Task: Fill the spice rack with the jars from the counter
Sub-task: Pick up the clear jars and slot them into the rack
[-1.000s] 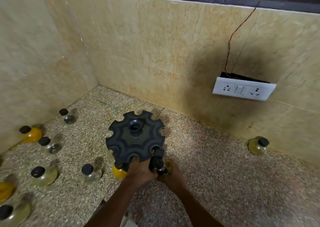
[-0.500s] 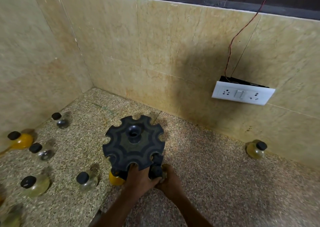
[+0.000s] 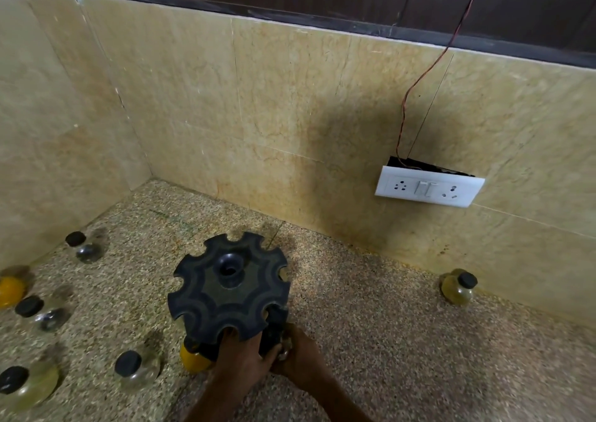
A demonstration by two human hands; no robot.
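A black round spice rack [image 3: 225,289] with notched slots stands on the speckled counter. My left hand [image 3: 240,357] grips the rack's near edge. My right hand [image 3: 301,355] is closed on a black-capped glass jar [image 3: 274,334] pressed into the rack's near-right slot; the jar is mostly hidden. A yellow-filled jar [image 3: 192,358] sits under the rack's near-left edge. Several loose black-capped jars lie to the left: a clear jar [image 3: 134,368], another [image 3: 38,313], one far back [image 3: 82,246], a yellowish jar [image 3: 22,386]. A lone jar [image 3: 458,288] stands at the right by the wall.
Beige tiled walls enclose the counter at the back and left. A white switch-and-socket plate [image 3: 429,191] hangs loose on the back wall with a red wire [image 3: 419,83] running up. An orange-filled jar [image 3: 9,291] is cut off at the left edge.
The view has shifted, so the rack and jars sit lower and further left in frame. Both hands stay at the rack's near edge, the right hand pushing the jar lower into the slot.
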